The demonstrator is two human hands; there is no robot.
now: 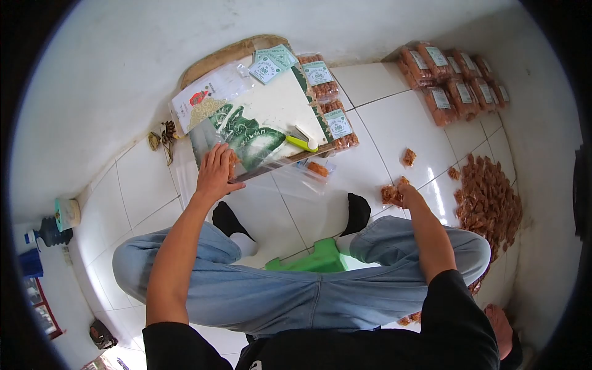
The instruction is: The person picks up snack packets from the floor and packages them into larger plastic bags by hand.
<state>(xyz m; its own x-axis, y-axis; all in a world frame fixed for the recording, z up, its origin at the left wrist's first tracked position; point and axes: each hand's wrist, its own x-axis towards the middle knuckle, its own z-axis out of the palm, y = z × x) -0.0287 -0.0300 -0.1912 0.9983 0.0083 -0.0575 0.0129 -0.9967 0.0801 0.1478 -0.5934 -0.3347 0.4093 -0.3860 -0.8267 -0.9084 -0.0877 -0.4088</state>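
White tiles (425, 139); left hand (215, 169), grip unclear, over half-hidden packet (234, 163); right hand (408, 197) gripping small packets (388, 195).

White tiled floor (416, 145) I see: heap of brown pieces (490, 203), stacked packs (459, 92), green stool (320, 256), low worktop (287, 102). On worktop: labels (268, 66), printed bags (209, 92), green-handled tool (301, 143).

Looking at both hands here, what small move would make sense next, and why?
Perhaps the right hand should bring the small packets from the floor to the clear plastic: it is right at them, while the left hand rests on the plastic beside a similar orange-brown piece.
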